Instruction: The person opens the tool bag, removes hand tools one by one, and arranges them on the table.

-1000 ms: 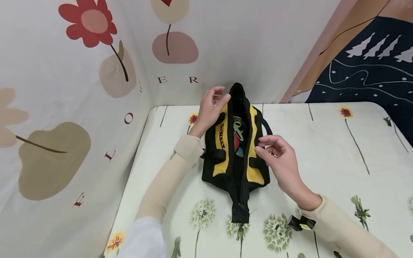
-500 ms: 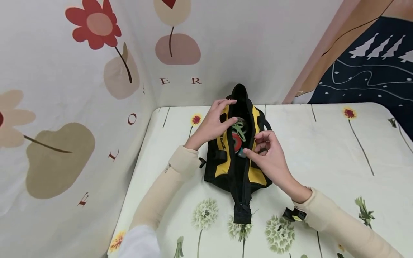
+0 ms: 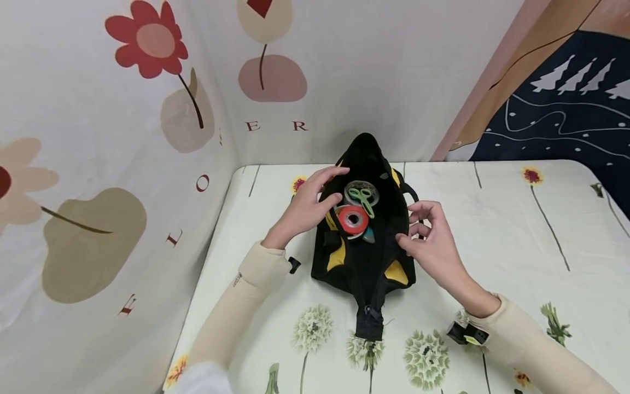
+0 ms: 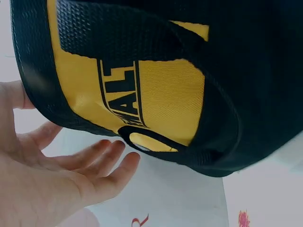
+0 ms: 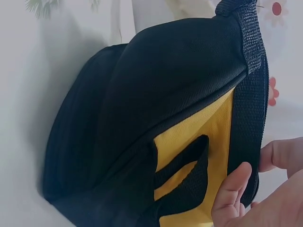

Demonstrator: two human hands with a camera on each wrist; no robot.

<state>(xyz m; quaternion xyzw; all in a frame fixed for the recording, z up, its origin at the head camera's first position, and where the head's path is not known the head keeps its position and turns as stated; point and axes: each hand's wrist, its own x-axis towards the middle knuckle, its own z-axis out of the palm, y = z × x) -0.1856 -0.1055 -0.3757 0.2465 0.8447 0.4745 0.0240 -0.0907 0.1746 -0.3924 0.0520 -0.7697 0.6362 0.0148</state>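
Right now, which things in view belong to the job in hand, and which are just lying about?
Job in hand:
black-and-yellow fabric bag, mouth spread wide
left hand and right hand, at its rim

Apparently just lying about, untouched inside it:
pale-green scissors
round red spool
round grey roll
small teal object, unclear what

Left hand [image 4: 52,177], fingers loosely bent, at edge of yellow-and-black bag [image 4: 170,92]. Black lettering [image 4: 124,99] beside webbing strap [image 4: 113,35]. Red printed letter [image 4: 139,221] at bottom.
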